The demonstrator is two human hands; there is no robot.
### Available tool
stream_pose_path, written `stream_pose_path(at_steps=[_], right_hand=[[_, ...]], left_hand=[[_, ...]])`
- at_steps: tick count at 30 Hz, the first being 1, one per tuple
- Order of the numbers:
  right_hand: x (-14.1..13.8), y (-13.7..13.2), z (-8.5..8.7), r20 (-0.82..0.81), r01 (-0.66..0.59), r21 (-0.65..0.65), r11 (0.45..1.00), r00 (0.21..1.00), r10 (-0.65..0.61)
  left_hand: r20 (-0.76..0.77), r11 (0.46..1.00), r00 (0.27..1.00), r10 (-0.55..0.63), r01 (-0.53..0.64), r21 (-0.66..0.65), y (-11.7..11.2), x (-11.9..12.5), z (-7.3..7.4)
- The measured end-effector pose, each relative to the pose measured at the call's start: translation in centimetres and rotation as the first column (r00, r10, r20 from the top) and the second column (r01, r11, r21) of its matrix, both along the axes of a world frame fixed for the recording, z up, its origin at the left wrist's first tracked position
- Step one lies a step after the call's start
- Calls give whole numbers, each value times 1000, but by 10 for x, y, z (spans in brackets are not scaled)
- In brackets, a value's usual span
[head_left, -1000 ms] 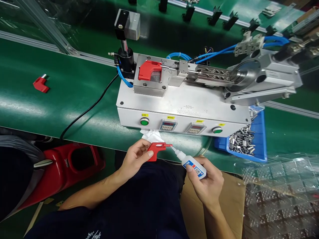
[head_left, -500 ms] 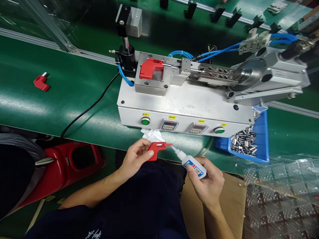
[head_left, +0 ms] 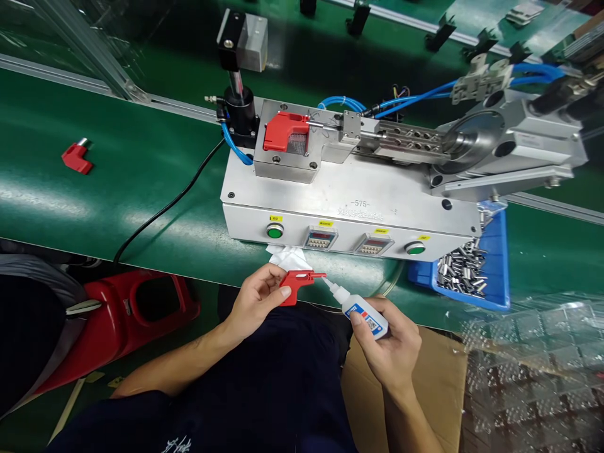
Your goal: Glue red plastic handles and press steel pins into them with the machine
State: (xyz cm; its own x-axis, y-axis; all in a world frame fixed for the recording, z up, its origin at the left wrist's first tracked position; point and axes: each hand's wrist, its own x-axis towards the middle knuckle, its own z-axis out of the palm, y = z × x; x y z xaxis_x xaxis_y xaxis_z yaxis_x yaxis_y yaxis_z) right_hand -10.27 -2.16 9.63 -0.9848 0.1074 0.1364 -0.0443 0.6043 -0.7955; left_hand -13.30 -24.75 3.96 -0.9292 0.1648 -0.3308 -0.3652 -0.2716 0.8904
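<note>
Between the thumb and fingers of my left hand is a red plastic part, shaped like a small pistol with a thin stem pointing right. My right hand grips a white glue bottle with a blue label, tilted so its fine nozzle reaches the stem's tip; whether they touch I cannot tell. Just behind the red part, a crumpled white tissue lies at the machine's front edge. A similar red part sits in the metal fixture on top of the machine, with a rod against its right side.
A blue bin of small metal pins stands right of the machine. Another red piece with a metal pin lies on the green bench at left. Clear plastic trays are at lower right, a red stool at lower left.
The glue bottle and my right hand have shifted very slightly left. My left hand keeps the red part in nearly the same place.
</note>
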Motion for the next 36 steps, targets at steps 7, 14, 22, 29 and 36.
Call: stream_pose_path(at_steps=[7, 14, 22, 29, 36], right_hand=[[7, 18, -25, 130, 136, -356, 925, 987, -95], [0, 20, -71, 186, 69, -373, 925, 983, 1], [17, 53, -55, 23, -81, 66, 995, 997, 79], [-35, 179, 9, 194, 86, 555, 828, 954, -229], [-95, 236, -7, 219, 134, 536, 834, 931, -291]], left_hand=[[29, 1000, 999, 18, -18, 22, -2, 1, -4], [137, 997, 987, 81, -83, 6, -2, 11, -14], [222, 996, 971, 93, -90, -24, -3, 11, -24], [247, 997, 967, 68, -54, -63, 7, 11, -22], [166, 994, 981, 103, -94, -60, 20, 19, -11]])
